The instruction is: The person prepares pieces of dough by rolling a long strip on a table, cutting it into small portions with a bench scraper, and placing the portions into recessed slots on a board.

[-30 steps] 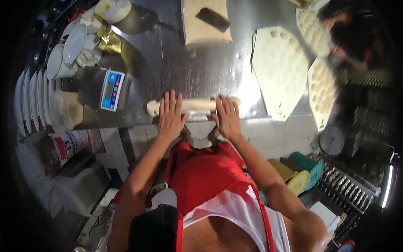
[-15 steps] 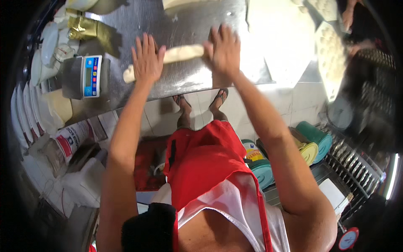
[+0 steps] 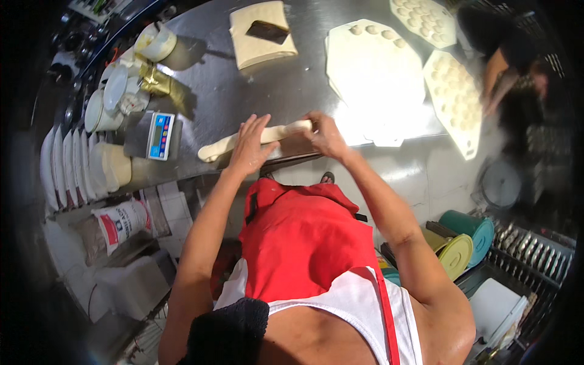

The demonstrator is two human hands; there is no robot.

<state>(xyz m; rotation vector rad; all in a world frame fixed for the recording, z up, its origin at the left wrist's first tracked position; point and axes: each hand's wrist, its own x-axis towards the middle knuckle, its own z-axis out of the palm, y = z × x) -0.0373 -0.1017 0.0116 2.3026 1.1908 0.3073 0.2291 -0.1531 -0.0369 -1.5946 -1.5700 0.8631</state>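
A long pale dough roll [image 3: 278, 132] lies on the metal table [image 3: 210, 79] near its front edge, slanting up toward the right. My left hand [image 3: 248, 147] rests against the middle of it, fingers stretched out and thumb apart. At the right end, my right hand [image 3: 326, 136] has its fingers curled round the tip of the roll. To the left sits a digital scale [image 3: 160, 136] with a blue panel. Farther back is a folded sheet of dough [image 3: 258, 57], and a dark flat scraper-like piece [image 3: 268, 31] lies on it.
White boards with dough balls [image 3: 453, 100] stand at the right, beside another person's arm [image 3: 496, 76]. A large white board [image 3: 371, 67] carries several balls along its far edge. Tubs [image 3: 157, 42] and a gold packet [image 3: 156, 79] line the left. Lidded bins [image 3: 455, 255] are below right.
My view has shifted, showing more of the far table. My hands have drawn nearer the table's front edge with the roll; the right has gone from flat to curled round its end.
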